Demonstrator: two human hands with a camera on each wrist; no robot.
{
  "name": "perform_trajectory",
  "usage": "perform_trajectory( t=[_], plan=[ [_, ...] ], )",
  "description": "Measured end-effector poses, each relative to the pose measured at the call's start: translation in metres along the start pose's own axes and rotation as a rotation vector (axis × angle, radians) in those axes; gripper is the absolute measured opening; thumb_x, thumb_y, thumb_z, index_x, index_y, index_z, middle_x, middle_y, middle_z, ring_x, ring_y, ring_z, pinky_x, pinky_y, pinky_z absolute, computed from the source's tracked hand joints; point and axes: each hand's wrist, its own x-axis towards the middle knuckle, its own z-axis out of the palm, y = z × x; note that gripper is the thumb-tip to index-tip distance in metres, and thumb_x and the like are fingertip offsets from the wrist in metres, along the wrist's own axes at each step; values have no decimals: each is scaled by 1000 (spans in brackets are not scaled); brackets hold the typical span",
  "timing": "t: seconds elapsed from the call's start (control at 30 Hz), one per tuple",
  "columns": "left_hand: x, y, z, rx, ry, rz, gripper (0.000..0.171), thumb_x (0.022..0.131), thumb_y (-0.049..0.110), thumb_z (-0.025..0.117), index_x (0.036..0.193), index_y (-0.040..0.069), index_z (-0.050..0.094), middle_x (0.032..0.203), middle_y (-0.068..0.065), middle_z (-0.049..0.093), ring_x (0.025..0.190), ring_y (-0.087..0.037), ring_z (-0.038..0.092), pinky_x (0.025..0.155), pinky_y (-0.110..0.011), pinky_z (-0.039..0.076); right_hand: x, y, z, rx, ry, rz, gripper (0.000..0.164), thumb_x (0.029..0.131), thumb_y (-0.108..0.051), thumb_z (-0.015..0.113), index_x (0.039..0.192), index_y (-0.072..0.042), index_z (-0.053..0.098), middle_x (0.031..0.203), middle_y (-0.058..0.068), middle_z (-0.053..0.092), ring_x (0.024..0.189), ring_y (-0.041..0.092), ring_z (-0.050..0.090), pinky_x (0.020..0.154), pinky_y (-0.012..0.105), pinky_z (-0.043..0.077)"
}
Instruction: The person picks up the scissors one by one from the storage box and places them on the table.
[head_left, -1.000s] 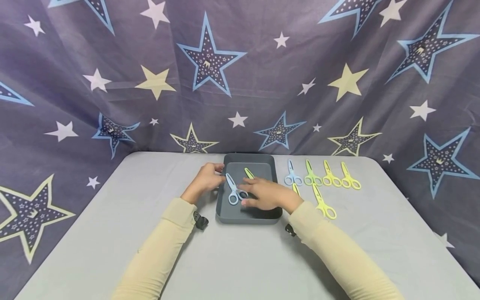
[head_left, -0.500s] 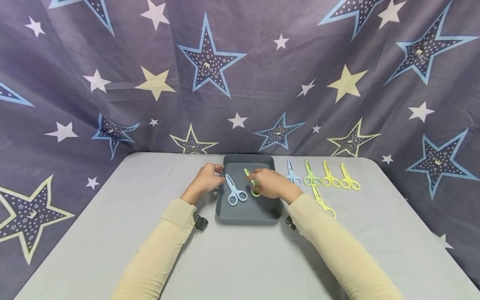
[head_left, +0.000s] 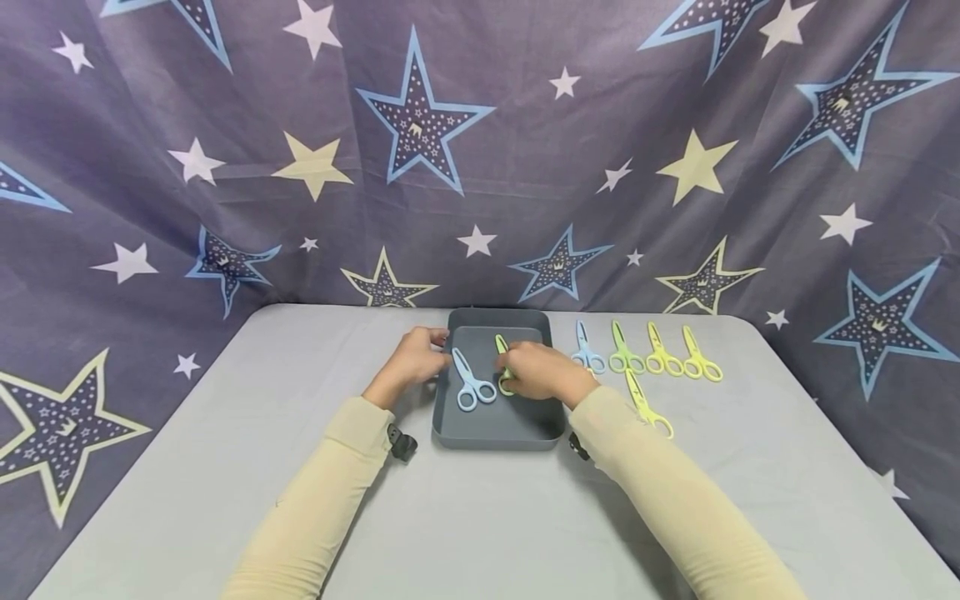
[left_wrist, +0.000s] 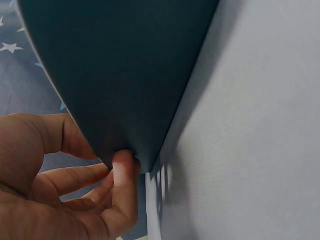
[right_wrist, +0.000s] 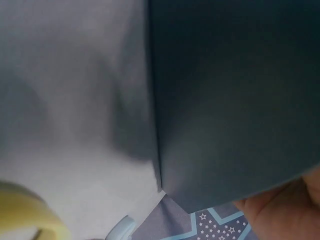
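Observation:
A dark grey tray [head_left: 498, 433] stands on the table. At its left wall is my left hand [head_left: 412, 360]; in the left wrist view the thumb [left_wrist: 122, 175] lies against the outer wall while other fingers reach over the rim, pinching it. My right hand [head_left: 542, 371] is inside the tray and holds a pair of green scissors [head_left: 502, 342], whose handles are partly covered by the fingers. Left of them, a pair of light blue scissors [head_left: 467, 375] lies flat on the tray floor. The right wrist view shows mostly the tray's outer wall [right_wrist: 230, 110].
Right of the tray lie blue scissors [head_left: 582, 337], green scissors [head_left: 618, 337] and yellow scissors [head_left: 655, 340] in a row, with another yellow pair [head_left: 692, 343] at the end. Nearer lie more yellow scissors [head_left: 639, 398]. A star-patterned cloth [head_left: 480, 208] hangs behind the table.
My right hand has moved up from the blue scissors' handles to the green scissors and taken hold of them; they have turned to stand straighter. My left hand has stayed put.

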Motion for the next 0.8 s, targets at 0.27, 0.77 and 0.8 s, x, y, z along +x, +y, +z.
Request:
perform_trajectory(
  t=[0.27,0.77,0.8],
  plan=[
    [1,0,1,-2,5,6,63,81,8,68,140,-8,57,126,-24,67,121,-38,61,106,-46,48,1,-1,3,43,10,5,26,91,-14,76,116,-8,76,113,11,69,104,28,68,94,42,55],
    [3,-3,0,-5,2,4,63,80,7,67,141,-7,57,126,-24,67,119,-38,61,104,-46,49,3,2,5,89,47,-3,27,85,-6,80,112,-9,77,112,6,74,108,26,68,99,42,53],
    [2,-2,0,-8,1,2,63,80,7,67,141,-7,57,126,-24,67,119,-37,61,104,-46,49,3,2,5,92,46,10,27,86,-7,80,112,-9,77,113,6,74,109,26,68,99,41,53]
  ],
)
